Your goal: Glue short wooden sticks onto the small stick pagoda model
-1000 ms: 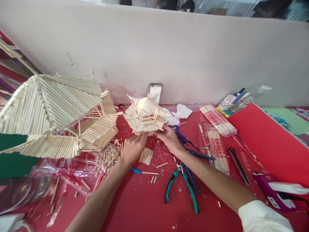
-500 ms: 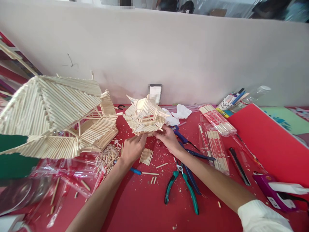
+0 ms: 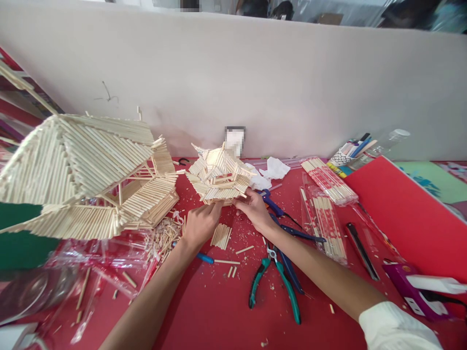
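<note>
A small pagoda model made of wooden sticks stands near the back of the red table. My left hand grips the left front of its base, fingers curled and partly hidden. On the right side of the base, my right hand holds on between thumb and fingers. Just below the model lies a row of short sticks side by side. Close by are a blue-handled tool and a blue glue gun. Pliers with teal handles lie spread below my right forearm.
A larger stick-built house model fills the left, with stick offcuts and plastic wrappers below. On the right lie packs of chopsticks, a utility knife, a red folder and a purple power strip. A pale wall rises behind.
</note>
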The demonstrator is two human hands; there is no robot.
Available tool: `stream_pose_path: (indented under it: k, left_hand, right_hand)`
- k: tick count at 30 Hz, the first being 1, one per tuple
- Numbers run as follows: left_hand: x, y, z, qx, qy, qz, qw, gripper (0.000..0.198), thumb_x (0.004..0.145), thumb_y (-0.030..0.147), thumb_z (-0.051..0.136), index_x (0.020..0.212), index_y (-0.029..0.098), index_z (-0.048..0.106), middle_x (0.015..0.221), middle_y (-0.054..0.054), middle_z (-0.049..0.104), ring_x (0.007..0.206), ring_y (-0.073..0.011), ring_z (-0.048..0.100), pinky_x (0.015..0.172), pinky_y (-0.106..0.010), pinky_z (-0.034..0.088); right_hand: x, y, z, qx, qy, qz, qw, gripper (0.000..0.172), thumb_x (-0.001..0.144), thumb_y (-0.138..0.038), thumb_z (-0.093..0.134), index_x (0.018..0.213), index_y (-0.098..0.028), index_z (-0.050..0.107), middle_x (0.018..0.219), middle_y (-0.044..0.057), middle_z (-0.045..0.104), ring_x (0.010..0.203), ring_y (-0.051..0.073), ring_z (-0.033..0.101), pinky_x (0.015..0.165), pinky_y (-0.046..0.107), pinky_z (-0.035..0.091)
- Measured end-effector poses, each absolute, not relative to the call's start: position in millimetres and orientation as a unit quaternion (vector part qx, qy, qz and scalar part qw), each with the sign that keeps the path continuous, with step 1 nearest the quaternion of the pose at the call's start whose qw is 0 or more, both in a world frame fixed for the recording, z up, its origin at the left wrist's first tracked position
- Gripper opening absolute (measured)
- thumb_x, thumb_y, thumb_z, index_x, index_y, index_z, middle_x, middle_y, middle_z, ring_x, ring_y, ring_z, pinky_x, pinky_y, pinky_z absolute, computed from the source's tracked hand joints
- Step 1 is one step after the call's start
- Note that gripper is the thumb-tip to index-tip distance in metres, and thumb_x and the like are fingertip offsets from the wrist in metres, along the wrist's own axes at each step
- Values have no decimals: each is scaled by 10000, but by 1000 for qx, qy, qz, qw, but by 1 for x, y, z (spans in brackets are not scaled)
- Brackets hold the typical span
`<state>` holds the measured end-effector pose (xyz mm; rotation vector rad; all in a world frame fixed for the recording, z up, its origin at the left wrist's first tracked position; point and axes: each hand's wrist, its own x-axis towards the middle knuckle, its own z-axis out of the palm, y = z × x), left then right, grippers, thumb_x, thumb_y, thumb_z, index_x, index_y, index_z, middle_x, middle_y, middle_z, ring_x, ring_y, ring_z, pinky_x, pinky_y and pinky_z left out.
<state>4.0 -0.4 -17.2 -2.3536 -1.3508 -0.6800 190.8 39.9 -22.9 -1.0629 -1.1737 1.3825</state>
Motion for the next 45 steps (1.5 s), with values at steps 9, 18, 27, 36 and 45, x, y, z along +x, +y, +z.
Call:
stream_pose_path:
  k: [9, 18, 27, 36, 45]
  left_hand:
    - [5, 0, -16, -825, -471, -253, 181, 207, 889, 50, 537, 998, 177, 658, 633, 2, 660, 528, -142, 598, 480, -284, 281]
    - [5, -1, -15, -827, -475, -245, 175, 224, 880, 36, 524, 988, 181, 656, 641, -11, 670, 539, -143, 608, 473, -283, 264]
    - [5, 0, -14, -825, -470, -252, 186, 241, 883, 34, 522, 1006, 180, 668, 638, -5, 670, 526, -140, 599, 475, -280, 272]
    - [5, -1, -14, -825, -466, -258, 188, 237, 862, 20, 535, 981, 179, 666, 635, 8, 661, 514, -138, 588, 463, -284, 278]
    - [4, -1, -14, -828, -484, -234, 160, 270, 893, 48, 517, 1058, 189, 678, 673, -20, 693, 565, -148, 636, 475, -278, 302]
  right_hand:
    - [193, 40, -23, -451, -501, 559, 483, 381, 674, -408, 813, 957, -204, 658, 856, 19, 665, 691, 165, 585, 481, 245, 490]
    - [192, 40, -22, -463, -518, 544, 470, 364, 700, -418, 791, 975, -211, 673, 897, 38, 706, 694, 190, 616, 455, 249, 460]
    - [191, 40, -21, -454, -505, 566, 468, 389, 662, -392, 812, 974, -212, 666, 863, 20, 670, 615, 146, 538, 427, 238, 434]
    - [190, 40, -22, -460, -505, 563, 465, 341, 649, -365, 786, 908, -209, 630, 812, 1, 633, 606, 139, 539, 432, 229, 422]
    - [189, 37, -18, -451, -508, 576, 455, 399, 671, -364, 792, 1012, -222, 643, 899, 24, 674, 636, 154, 561, 427, 229, 426]
